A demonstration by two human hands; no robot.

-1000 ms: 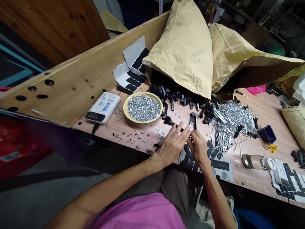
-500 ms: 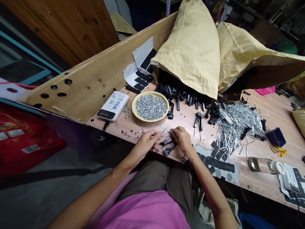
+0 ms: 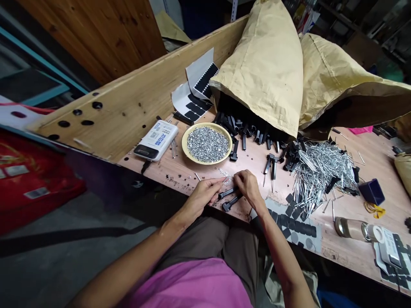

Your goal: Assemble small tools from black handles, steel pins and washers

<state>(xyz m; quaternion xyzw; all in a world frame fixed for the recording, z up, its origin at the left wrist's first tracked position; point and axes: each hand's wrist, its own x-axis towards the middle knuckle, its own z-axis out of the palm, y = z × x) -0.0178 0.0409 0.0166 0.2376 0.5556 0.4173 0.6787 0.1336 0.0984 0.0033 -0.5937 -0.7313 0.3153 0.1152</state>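
My left hand (image 3: 205,193) rests at the near edge of the wooden table (image 3: 180,171), fingers pinched together on a thin metal pin. My right hand (image 3: 248,188) is curled beside it, fingertips on a small cluster of silver washers (image 3: 225,174). Two black plastic pieces (image 3: 229,197) lie between and just under both hands. What the right fingers hold, if anything, is too small to make out.
A yellow dish of silver washers (image 3: 207,143) sits behind the hands, a white device (image 3: 156,140) to its left. Tan sacks (image 3: 272,64) spill black parts. A heap of metal pins (image 3: 317,171) lies right, with black pad sheets (image 3: 292,222), a jar (image 3: 351,227), and a blue cup (image 3: 370,191).
Both hands moved left from the pad sheet to the table's near edge by the loose washers. The left hand went from spread flat to pinched on a pin.
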